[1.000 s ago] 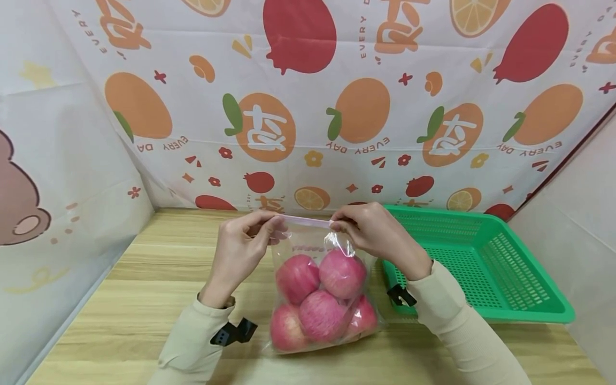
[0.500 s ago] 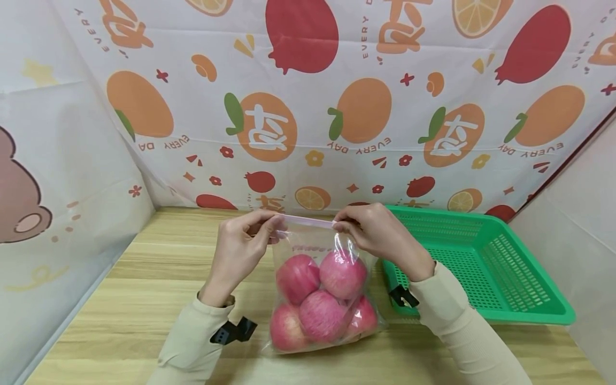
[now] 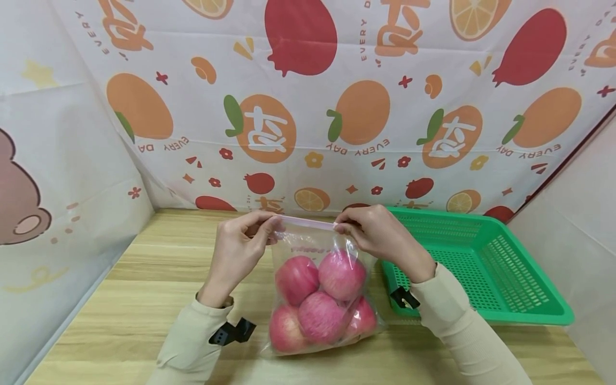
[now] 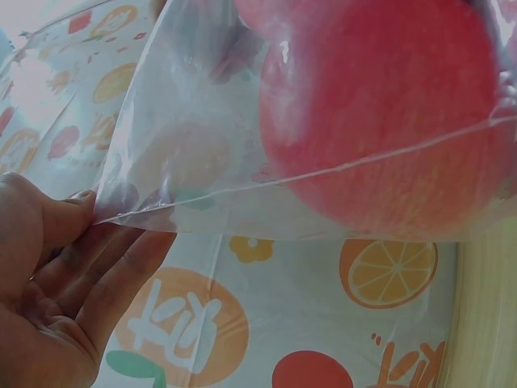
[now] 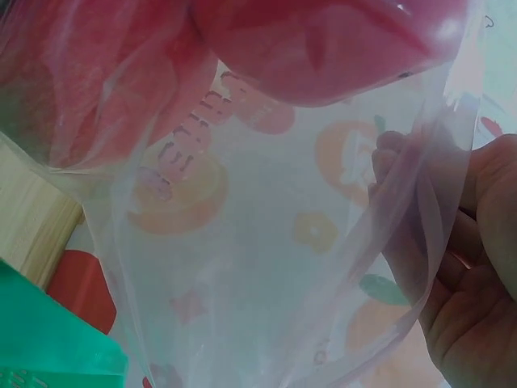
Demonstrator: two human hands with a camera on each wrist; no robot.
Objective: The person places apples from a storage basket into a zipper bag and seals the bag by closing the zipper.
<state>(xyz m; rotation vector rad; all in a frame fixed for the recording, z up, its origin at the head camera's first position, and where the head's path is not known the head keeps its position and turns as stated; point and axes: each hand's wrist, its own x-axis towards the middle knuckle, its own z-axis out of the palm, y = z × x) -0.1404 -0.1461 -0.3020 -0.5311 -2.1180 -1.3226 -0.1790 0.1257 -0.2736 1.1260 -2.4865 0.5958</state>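
Note:
A clear zip bag (image 3: 303, 239) with several pink-red apples (image 3: 322, 317) inside lies in the middle of the table, its mouth toward the back wall. My left hand (image 3: 240, 248) pinches the left end of the pinkish zip strip (image 3: 308, 222) between thumb and fingers. Toward the strip's right end, my right hand (image 3: 377, 231) pinches it the same way, and the strip runs taut between both hands. In the left wrist view, the thumb and fingers of the left hand (image 4: 60, 283) meet at a bag corner. The right wrist view shows the right hand (image 5: 477, 242) holding the film at the edge.
A green perforated plastic basket (image 3: 534, 278) stands to the right, close behind the right forearm. The wood-grain table (image 3: 130, 299) ends at a fruit-printed cloth (image 3: 313, 117) at the back. Side cloths hang at left and right.
My right hand has shifted slightly to the right along the zip strip, so a bit more of it shows between the hands. The left hand, apples and basket stay in place.

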